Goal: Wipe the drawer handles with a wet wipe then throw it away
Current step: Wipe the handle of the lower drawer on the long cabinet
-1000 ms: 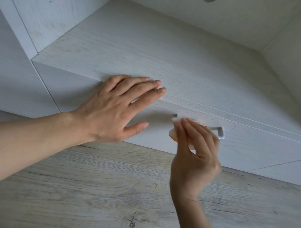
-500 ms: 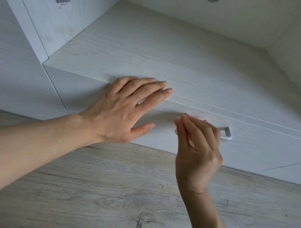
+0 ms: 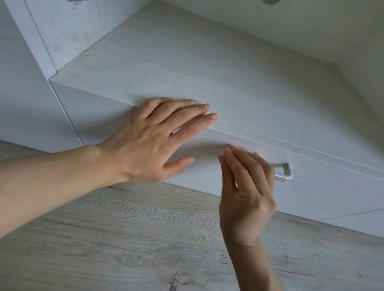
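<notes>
Pale wood-grain floor (image 3: 104,238) fills the near ground, bare in view, with a knot and hairline cracks.

Right hand (image 3: 247,199): rises from the floor side, nearest to the drawer handle (image 3: 283,173) and overlapping its left part. Its fingers (image 3: 245,166) are curled together toward the thumb, as if pinched on something. The wet wipe is not visible; presumably it is folded behind those fingers against the bar, but this cannot be confirmed.

Drawer handle: silver bar, long axis running along the drawer front (image 3: 322,187), left to right. Only its right end and bracket show, just right of the right-hand fingers. Judgement: the next stroke runs rightward along that axis, and nothing stands in the way on that side.

Left hand (image 3: 153,141): well left of the handle, open and flat, palm on the drawer front, fingertips (image 3: 212,116) reaching over its top edge onto the cabinet top (image 3: 228,72). It grips nothing and likely steadies the drawer.

Beyond the handle: white cabinet top, bare; upright side panel (image 3: 68,31) at far left with a small barcode label (image 3: 76,2). No bin in view.
</notes>
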